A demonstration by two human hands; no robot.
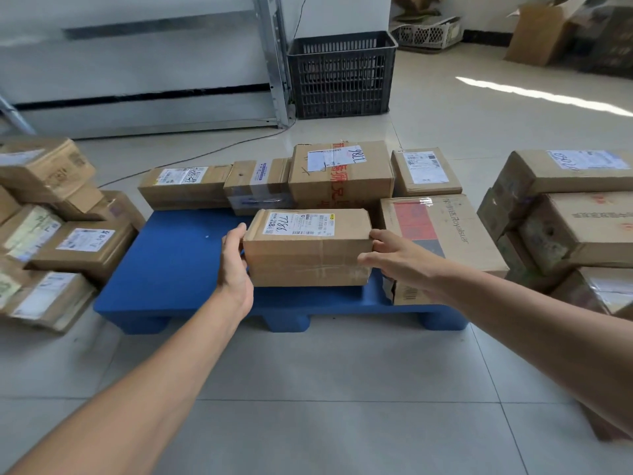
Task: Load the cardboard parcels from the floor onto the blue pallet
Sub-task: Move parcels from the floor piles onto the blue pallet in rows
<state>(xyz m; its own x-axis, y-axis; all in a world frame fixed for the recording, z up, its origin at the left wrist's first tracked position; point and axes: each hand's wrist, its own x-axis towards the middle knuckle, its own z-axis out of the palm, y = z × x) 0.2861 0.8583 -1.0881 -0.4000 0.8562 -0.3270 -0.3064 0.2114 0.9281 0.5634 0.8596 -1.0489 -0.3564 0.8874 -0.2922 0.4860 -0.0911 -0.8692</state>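
Note:
A brown cardboard parcel [308, 248] with a white label marked 7786 sits on the blue pallet [171, 265], near its middle. My left hand [234, 265] grips the parcel's left end, thumb on the top edge. My right hand [394, 257] holds its right end with the fingers spread along the side. Behind it on the pallet stand a long flat parcel [185, 186], a taped small parcel [257, 185], a big parcel [342, 173] marked 98LL and another parcel [424, 171]. A Royalstar box [442, 234] lies at the pallet's right.
Stacks of parcels stand on the tiled floor at the left [51, 231] and at the right [565, 217]. A dark plastic crate [340, 75] stands behind the pallet beside a metal shelf post [274, 60]. A cable [205, 154] runs over the floor.

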